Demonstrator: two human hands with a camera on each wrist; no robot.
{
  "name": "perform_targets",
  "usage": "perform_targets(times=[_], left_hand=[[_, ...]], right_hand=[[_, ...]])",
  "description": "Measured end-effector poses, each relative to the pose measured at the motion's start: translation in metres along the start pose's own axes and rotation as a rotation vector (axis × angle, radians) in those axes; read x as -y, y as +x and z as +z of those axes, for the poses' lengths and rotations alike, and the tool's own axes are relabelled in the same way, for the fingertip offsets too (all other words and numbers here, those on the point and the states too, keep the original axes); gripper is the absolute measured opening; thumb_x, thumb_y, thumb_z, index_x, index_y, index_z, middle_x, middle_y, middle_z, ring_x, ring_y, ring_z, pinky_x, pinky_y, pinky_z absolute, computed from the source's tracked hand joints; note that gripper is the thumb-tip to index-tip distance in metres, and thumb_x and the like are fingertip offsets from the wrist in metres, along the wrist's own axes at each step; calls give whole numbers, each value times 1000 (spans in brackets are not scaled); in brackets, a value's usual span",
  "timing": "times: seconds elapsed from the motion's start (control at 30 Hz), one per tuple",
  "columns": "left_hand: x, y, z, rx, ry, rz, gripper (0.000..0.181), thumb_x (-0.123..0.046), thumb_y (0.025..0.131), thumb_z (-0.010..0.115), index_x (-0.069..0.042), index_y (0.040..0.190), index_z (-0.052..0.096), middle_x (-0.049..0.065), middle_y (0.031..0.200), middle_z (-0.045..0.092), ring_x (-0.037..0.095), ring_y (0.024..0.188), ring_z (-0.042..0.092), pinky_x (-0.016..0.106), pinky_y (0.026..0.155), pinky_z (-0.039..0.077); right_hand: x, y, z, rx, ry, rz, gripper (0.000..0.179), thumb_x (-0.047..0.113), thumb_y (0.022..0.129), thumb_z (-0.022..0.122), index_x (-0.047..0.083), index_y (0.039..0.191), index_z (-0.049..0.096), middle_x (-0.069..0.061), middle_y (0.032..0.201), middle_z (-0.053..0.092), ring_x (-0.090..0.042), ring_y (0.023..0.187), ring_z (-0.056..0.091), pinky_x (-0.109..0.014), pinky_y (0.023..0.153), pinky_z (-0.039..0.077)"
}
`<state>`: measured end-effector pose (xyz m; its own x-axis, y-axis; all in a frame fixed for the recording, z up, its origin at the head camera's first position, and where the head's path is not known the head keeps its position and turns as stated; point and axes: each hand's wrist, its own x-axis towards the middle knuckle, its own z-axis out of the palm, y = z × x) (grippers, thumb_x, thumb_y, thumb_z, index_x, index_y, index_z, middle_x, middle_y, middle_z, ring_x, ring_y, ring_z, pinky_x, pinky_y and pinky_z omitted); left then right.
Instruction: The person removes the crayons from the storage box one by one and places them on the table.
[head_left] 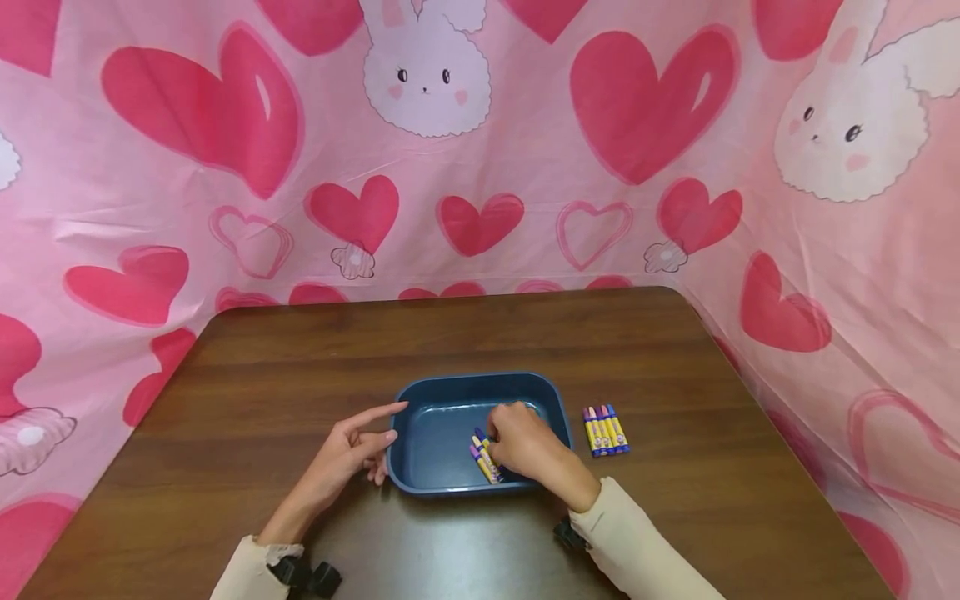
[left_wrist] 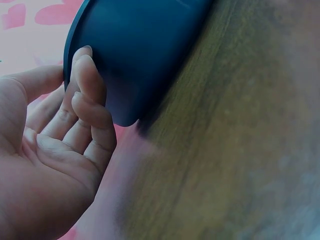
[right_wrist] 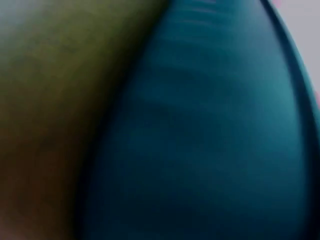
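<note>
A dark blue tray (head_left: 442, 417) with rounded corners stands on the table. My left hand (head_left: 347, 454) grips its left rim, with the thumb at the rim and the index finger reaching over it; in the left wrist view the curled fingers (left_wrist: 90, 82) lie against the outer wall. Inside the tray, my right hand (head_left: 521, 437) is curled low at the right side, at a blue-tipped crayon (head_left: 481, 434), its fingertips mostly hidden. Beside that crayon lie a yellow-tipped crayon (head_left: 480, 448) and a purple-tipped crayon (head_left: 477, 455). The right wrist view, blurred, shows only the tray wall (right_wrist: 200, 140).
Several crayons (head_left: 606, 430) with yellow wrappers lie side by side on the table, to the right of the tray. The brown wooden table (head_left: 315, 358) ends at a pink cloth (head_left: 427, 167) with hearts and rabbits, hanging at the back and sides.
</note>
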<state>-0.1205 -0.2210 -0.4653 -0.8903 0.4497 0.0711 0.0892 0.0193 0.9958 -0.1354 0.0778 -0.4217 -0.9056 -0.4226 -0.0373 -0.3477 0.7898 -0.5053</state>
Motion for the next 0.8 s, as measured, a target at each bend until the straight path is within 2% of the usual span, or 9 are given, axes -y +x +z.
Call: perform_targets(times=[0.13, 0.27, 0.4, 0.53, 0.8], left_hand=[[0, 0, 0, 8, -11, 1, 48, -8, 103, 53, 0, 149, 41, 19, 64, 61, 27, 51, 59, 31, 49, 50], [0, 0, 0, 6, -10, -1, 48, -8, 103, 52, -1, 149, 41, 19, 64, 61, 27, 51, 59, 30, 49, 50], [-1, 1, 0, 1, 1, -10, 47, -9, 103, 53, -2, 149, 43, 20, 64, 61, 26, 52, 60, 30, 50, 50], [-1, 1, 0, 1, 4, -10, 47, -9, 103, 53, -2, 149, 43, 21, 64, 61, 27, 51, 60, 31, 49, 50], [-1, 0, 1, 3, -7, -5, 48, -8, 103, 54, -1, 149, 42, 23, 63, 59, 26, 50, 59, 33, 48, 50]], right_hand=[[0, 0, 8, 9, -10, 19, 26, 4, 80, 73, 11, 62, 56, 3, 57, 42, -13, 53, 40, -26, 47, 29], [4, -1, 9, -2, -35, 57, 28, 6, 80, 74, 11, 59, 56, 1, 55, 44, -14, 51, 43, -26, 46, 30], [8, -2, 8, 23, -52, 101, 18, 9, 81, 76, 6, 67, 64, -1, 56, 48, -16, 51, 47, -27, 47, 36], [10, -3, 9, 22, -62, 111, 11, 8, 81, 76, 3, 76, 67, -2, 59, 50, -17, 52, 49, -28, 48, 40], [10, -3, 13, -15, -90, 95, 13, 6, 79, 74, 4, 71, 64, -2, 58, 48, -16, 51, 46, -28, 46, 38]])
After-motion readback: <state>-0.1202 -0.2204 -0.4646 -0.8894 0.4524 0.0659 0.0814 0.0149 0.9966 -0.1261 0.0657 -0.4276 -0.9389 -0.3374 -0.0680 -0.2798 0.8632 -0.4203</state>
